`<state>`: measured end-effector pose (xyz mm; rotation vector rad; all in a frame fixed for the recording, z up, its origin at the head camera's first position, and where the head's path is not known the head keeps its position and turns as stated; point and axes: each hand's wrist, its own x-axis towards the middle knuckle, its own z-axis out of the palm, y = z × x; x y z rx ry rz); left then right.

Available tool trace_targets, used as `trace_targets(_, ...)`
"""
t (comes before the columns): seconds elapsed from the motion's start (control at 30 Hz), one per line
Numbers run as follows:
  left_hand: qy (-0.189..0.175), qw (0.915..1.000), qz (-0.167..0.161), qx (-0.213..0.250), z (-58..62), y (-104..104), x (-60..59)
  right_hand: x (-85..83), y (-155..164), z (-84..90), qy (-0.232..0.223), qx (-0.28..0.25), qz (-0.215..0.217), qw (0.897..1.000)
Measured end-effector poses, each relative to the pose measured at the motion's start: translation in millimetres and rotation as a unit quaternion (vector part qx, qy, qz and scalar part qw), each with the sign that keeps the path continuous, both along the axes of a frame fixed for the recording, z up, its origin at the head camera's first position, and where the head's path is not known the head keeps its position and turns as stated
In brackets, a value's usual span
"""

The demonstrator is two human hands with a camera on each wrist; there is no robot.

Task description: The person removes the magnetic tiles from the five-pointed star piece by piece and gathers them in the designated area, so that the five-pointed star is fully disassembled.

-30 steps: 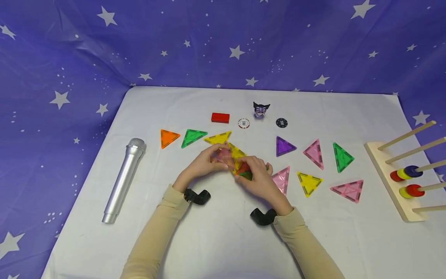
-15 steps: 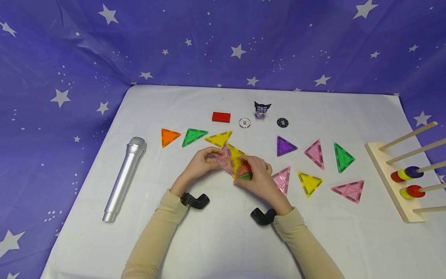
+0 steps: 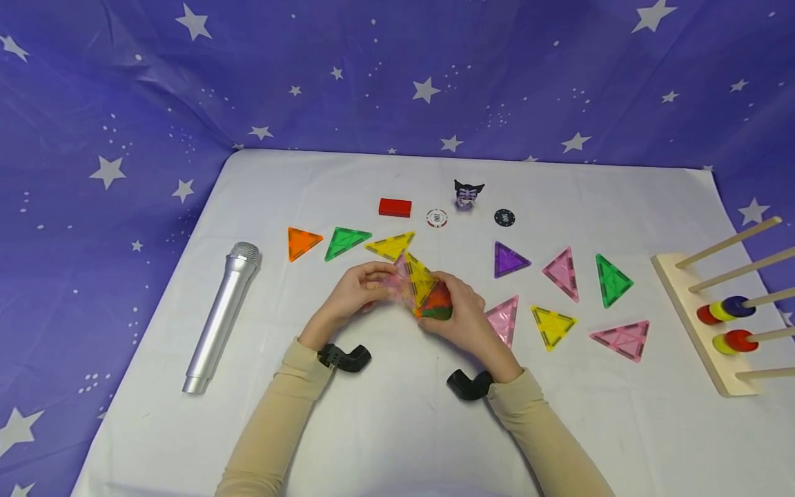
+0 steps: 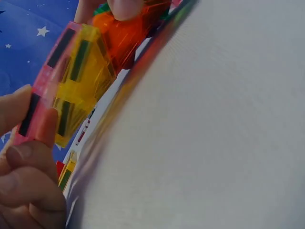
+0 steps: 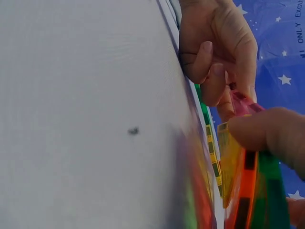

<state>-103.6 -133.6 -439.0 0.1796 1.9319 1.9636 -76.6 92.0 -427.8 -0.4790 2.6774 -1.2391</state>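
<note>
My left hand [image 3: 350, 293] pinches a pink translucent triangular magnetic tile [image 4: 35, 109] between thumb and fingers. Against that tile lies a yellow triangular tile [image 3: 422, 279], their faces close together in the left wrist view. The right hand [image 3: 462, 312] grips the other end of the group, where an orange tile [image 4: 121, 45] and a green tile [image 5: 270, 200] join on. In the right wrist view its thumb presses near the yellow and orange edges. Both wrist views show the joined tiles tilted up from the white tabletop. Fingers hide part of the group.
Loose triangular tiles lie both sides: orange [image 3: 303, 244], green [image 3: 346, 243] and yellow [image 3: 391, 246] left, purple [image 3: 509, 260] and several others right. Behind are a red block [image 3: 395, 208], two chips and a figurine [image 3: 466, 196]. A microphone [image 3: 217, 324] and wooden peg rack [image 3: 695, 324] flank them.
My left hand has shifted slightly left and toward me, still pinching the pink tile. The right hand's fingers have drawn back a little, showing more of the orange tile.
</note>
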Motion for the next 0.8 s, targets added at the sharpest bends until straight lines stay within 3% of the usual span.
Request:
trace_targets(0.37,-0.012,0.9994,0.003,0.032,3.7,-3,7.2,0.7,0,3.3,-0.034,-0.046,0.008,0.998)
trace_targets(0.57,0.003,0.9994,0.001,0.034,2.1,-3,12.0,0.0,1,4.8,-0.059,-0.105,0.006,0.993)
trace_targets(0.8,0.022,0.9993,0.005,0.032,-0.3,-3,14.8,-1.0,1,3.9,-0.018,-0.155,-0.002,0.988)
